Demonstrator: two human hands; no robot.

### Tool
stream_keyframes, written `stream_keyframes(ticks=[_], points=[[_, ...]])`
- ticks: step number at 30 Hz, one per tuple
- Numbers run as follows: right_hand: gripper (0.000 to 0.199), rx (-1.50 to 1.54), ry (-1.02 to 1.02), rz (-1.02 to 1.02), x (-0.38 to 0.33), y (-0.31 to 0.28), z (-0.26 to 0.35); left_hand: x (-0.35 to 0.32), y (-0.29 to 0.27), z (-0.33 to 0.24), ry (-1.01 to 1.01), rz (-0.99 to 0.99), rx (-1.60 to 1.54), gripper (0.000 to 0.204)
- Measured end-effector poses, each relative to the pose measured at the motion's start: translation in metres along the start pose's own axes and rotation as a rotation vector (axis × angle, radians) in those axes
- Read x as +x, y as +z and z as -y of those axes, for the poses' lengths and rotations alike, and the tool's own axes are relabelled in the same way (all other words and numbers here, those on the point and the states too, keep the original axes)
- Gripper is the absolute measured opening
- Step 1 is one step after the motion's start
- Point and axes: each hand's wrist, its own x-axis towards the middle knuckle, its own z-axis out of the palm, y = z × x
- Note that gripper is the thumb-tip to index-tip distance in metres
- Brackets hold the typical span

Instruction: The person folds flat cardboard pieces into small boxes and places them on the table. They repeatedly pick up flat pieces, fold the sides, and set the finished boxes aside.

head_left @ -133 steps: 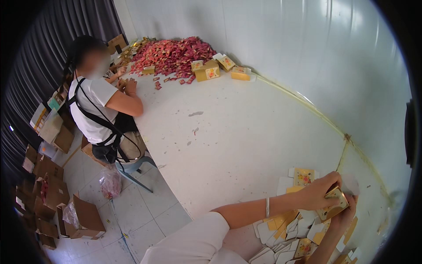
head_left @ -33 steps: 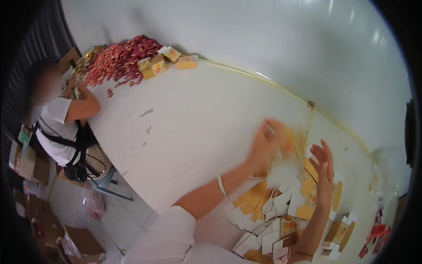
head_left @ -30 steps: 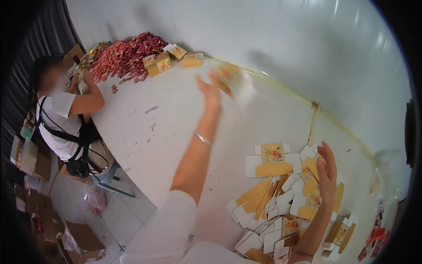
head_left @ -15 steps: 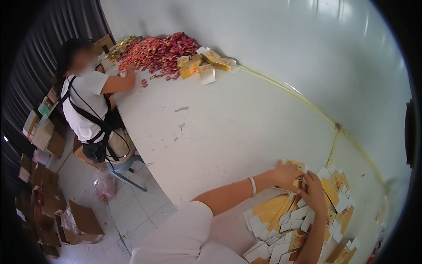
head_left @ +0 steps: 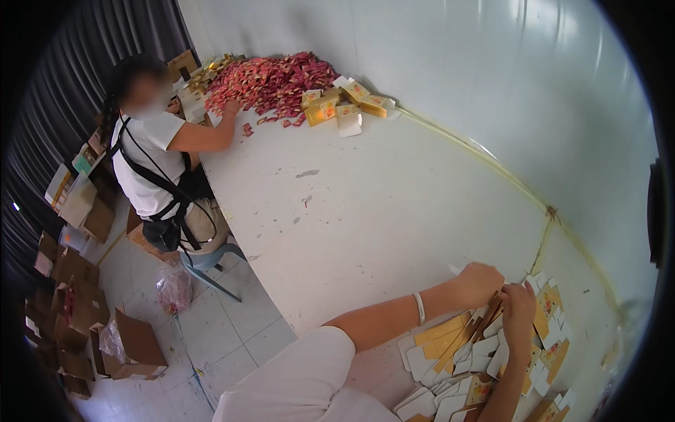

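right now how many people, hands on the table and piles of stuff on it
people: 2, the wearer and a co-worker
hands at the table: 3, left hand, right hand, co-worker's hand
piles: 3, red packets, folded boxes, flat cartons
total: 8

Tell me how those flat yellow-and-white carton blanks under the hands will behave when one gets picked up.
The flat carton blanks look like thin card, so one is probably light and bends a little. They lie fanned and overlapping, so lifting one likely drags its neighbours. The left hand and right hand meet at a blank's edge, which suggests pinching works better than scooping.
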Motion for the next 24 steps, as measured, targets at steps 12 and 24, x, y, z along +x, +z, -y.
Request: stream_keyframes(ticks=[12,24], points=[[0.045,1.049,-0.16,-0.487,-0.02,-0.041,0.012,-0.016,-0.047,-0.06,0.225,-0.707,-0.209,0.023],[0.043,1.247,0.302,-0.535,-0.019,-0.047,0.021,-0.002,-0.037,-0.044,0.057,-0.277,-1.28,0.046]])
